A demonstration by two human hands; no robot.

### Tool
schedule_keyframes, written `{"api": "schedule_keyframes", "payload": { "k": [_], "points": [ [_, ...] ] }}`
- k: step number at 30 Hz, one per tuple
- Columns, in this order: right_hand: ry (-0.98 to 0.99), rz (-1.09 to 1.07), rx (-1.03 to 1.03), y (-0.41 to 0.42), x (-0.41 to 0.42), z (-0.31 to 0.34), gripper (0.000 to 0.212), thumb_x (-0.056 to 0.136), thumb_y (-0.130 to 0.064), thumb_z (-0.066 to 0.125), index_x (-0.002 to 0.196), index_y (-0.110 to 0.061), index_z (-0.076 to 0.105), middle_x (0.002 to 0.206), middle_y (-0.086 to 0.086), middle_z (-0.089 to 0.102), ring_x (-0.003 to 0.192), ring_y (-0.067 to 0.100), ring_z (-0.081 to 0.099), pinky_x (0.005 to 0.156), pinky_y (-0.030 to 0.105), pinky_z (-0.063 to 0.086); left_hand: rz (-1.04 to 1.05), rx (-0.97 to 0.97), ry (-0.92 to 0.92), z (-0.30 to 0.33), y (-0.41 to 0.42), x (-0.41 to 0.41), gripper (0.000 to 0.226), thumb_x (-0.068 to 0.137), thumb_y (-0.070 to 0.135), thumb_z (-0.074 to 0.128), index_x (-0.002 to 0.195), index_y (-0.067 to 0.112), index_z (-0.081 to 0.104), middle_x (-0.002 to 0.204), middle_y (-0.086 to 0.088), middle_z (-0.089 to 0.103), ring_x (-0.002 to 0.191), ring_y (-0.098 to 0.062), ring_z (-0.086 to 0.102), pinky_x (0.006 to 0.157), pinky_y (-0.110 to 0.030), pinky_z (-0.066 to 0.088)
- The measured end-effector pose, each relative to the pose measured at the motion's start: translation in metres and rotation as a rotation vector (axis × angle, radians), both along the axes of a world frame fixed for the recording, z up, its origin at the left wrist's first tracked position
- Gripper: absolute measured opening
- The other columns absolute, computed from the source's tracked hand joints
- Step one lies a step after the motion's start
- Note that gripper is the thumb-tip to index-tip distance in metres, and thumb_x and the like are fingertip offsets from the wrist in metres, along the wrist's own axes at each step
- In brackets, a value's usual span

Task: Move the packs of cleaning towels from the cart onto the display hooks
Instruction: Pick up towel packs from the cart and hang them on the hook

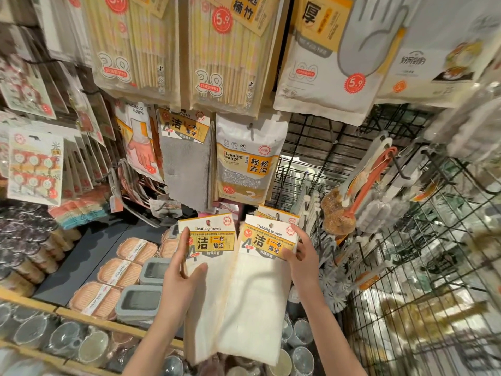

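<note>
The left hand [182,270] holds a cream towel pack [210,270] by its left edge, fingers curled up along the side of the yellow header card and thumb laid across the cloth just below it, so this grip is clamped on the pack. The right hand [303,256] holds a second pack [257,289] by the right edge of its card, thumb on the front and fingers bent round the side, likewise clamped. The two packs hang side by side between the hands, their inner edges touching or overlapping, each card reading "Cleaning towels". Another card [279,214] peeks out just behind the right pack's top. Above the left grip, a grey towel pack [187,161] hangs on the display, with a sponge pack [248,161] just right of it and a gloves pack [139,142] to its left. Higher still hang chopstick packs [225,55]. To the right of the right grip stands a black wire grid [423,240] carrying brushes [363,185]. Below and left of the left grip lie soap boxes [119,272] on a shelf [78,261].
</note>
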State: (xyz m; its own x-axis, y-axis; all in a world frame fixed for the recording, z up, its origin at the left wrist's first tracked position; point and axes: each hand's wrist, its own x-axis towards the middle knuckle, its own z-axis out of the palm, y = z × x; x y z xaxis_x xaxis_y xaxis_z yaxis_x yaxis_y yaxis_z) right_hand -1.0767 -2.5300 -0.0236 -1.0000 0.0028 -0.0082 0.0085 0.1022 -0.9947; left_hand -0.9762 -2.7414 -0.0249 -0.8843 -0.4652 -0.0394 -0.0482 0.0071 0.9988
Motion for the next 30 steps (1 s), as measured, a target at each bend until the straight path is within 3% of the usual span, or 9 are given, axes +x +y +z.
{"api": "schedule_keyframes", "payload": {
  "k": [3, 6, 8, 11, 15, 21, 25, 30],
  "points": [
    [-0.018, -0.025, -0.032, 0.010, -0.007, -0.008, 0.052, 0.085, 0.006, 0.060, 0.115, -0.036, 0.055, 0.122, 0.009, 0.062, 0.104, 0.019, 0.062, 0.074, 0.025, 0.055, 0.028, -0.025, -0.009, -0.003, -0.004, -0.001, 0.083, 0.087, -0.005, 0.061, 0.132, 0.058, 0.030, 0.130, 0.045, 0.033, 0.119, 0.023, 0.034, 0.103, -0.020, 0.028],
    [-0.045, -0.060, -0.053, 0.016, -0.016, -0.016, 0.050, 0.085, 0.010, 0.058, 0.122, -0.023, 0.054, 0.126, 0.015, 0.059, 0.111, 0.028, 0.059, 0.087, 0.043, 0.053, 0.042, -0.038, -0.019, -0.005, -0.009, 0.001, 0.082, 0.087, -0.002, 0.062, 0.133, 0.058, 0.030, 0.134, 0.040, 0.034, 0.127, 0.011, 0.034, 0.106, -0.026, 0.031],
    [-0.060, -0.068, -0.073, 0.018, -0.024, -0.021, 0.048, 0.086, 0.011, 0.056, 0.124, -0.018, 0.053, 0.131, 0.016, 0.055, 0.118, 0.031, 0.055, 0.091, 0.045, 0.051, 0.047, -0.043, -0.007, -0.005, -0.011, 0.001, 0.082, 0.087, -0.004, 0.062, 0.135, 0.055, 0.031, 0.135, 0.040, 0.034, 0.127, 0.013, 0.034, 0.110, -0.028, 0.030],
    [-0.088, -0.068, -0.046, 0.019, -0.034, -0.029, 0.050, 0.087, 0.013, 0.054, 0.120, -0.025, 0.053, 0.134, 0.015, 0.053, 0.119, 0.031, 0.053, 0.091, 0.041, 0.050, 0.060, -0.044, -0.004, -0.003, -0.014, 0.000, 0.082, 0.086, -0.006, 0.061, 0.134, 0.054, 0.031, 0.143, 0.031, 0.033, 0.129, 0.010, 0.035, 0.111, -0.029, 0.029],
    [-0.109, -0.062, 0.006, 0.014, -0.042, -0.038, 0.055, 0.086, 0.013, 0.053, 0.117, -0.032, 0.053, 0.136, 0.012, 0.052, 0.121, 0.030, 0.051, 0.099, 0.053, 0.044, 0.062, -0.035, -0.021, -0.003, -0.016, 0.001, 0.082, 0.086, -0.006, 0.061, 0.136, 0.053, 0.031, 0.148, 0.023, 0.033, 0.125, 0.015, 0.034, 0.113, -0.035, 0.029],
    [-0.048, -0.106, 0.139, 0.007, -0.048, -0.048, 0.041, 0.088, 0.008, 0.053, 0.110, -0.026, 0.060, 0.134, 0.006, 0.054, 0.111, 0.021, 0.055, 0.093, 0.050, 0.049, 0.084, -0.047, -0.045, -0.001, -0.017, 0.000, 0.084, 0.086, -0.005, 0.062, 0.134, 0.056, 0.031, 0.147, 0.020, 0.036, 0.130, 0.006, 0.033, 0.114, -0.041, 0.030],
    [-0.020, -0.128, 0.161, 0.004, -0.053, -0.053, 0.024, 0.090, 0.002, 0.056, 0.105, -0.015, 0.062, 0.132, 0.008, 0.055, 0.109, 0.019, 0.054, 0.091, 0.048, 0.050, 0.087, -0.048, -0.043, 0.001, -0.018, 0.000, 0.084, 0.086, -0.005, 0.062, 0.132, 0.058, 0.031, 0.146, 0.021, 0.036, 0.125, 0.012, 0.035, 0.113, -0.040, 0.031],
    [-0.009, -0.146, 0.246, -0.003, -0.062, -0.053, 0.034, 0.085, 0.013, 0.047, 0.108, -0.006, 0.063, 0.123, 0.012, 0.055, 0.110, 0.025, 0.052, 0.090, 0.042, 0.047, 0.112, -0.020, -0.043, 0.003, -0.018, 0.001, 0.083, 0.087, -0.001, 0.063, 0.126, 0.065, 0.032, 0.146, 0.023, 0.037, 0.132, 0.003, 0.034, 0.111, -0.036, 0.031]
  ]
}}
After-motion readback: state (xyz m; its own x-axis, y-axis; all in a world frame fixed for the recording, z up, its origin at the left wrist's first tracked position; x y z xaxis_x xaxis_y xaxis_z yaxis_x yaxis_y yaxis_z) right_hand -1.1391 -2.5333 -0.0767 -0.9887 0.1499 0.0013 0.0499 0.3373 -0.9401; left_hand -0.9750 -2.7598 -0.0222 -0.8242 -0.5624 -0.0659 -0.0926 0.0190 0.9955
